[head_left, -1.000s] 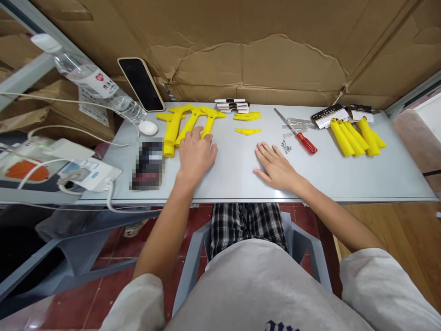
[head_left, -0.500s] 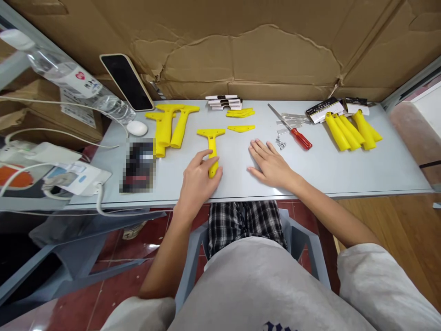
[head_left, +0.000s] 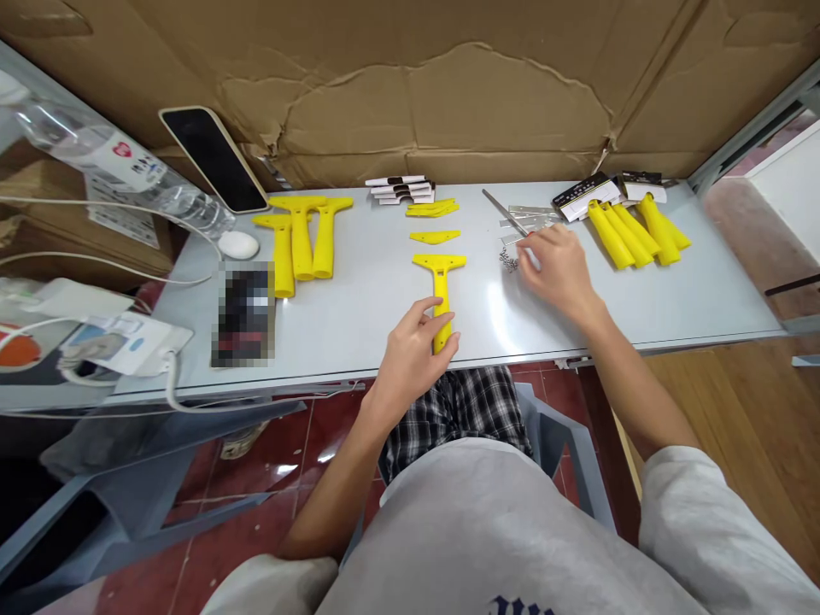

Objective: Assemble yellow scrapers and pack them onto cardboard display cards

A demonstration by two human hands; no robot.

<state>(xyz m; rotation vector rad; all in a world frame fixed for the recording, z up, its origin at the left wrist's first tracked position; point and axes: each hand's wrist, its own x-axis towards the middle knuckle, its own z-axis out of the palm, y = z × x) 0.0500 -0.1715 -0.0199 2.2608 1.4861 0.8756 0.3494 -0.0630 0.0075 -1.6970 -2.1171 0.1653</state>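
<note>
A: Any containers in view?
B: A clear bottle [head_left: 137, 166] with a white cap at the left; I can't tell what it holds. A brown carton [head_left: 121, 243] stands behind it, its contents hidden.
A: And the hands?
B: The left hand [head_left: 413, 354] grasps the grip of a yellow T-shaped handle [head_left: 441, 286], near the front edge of the bench [head_left: 359, 316].
A: The right?
B: The right hand [head_left: 557, 265] covers the grip of a screwdriver [head_left: 503, 211], beside small screws [head_left: 508, 260]; whether it's clenched, I can't tell.
</note>
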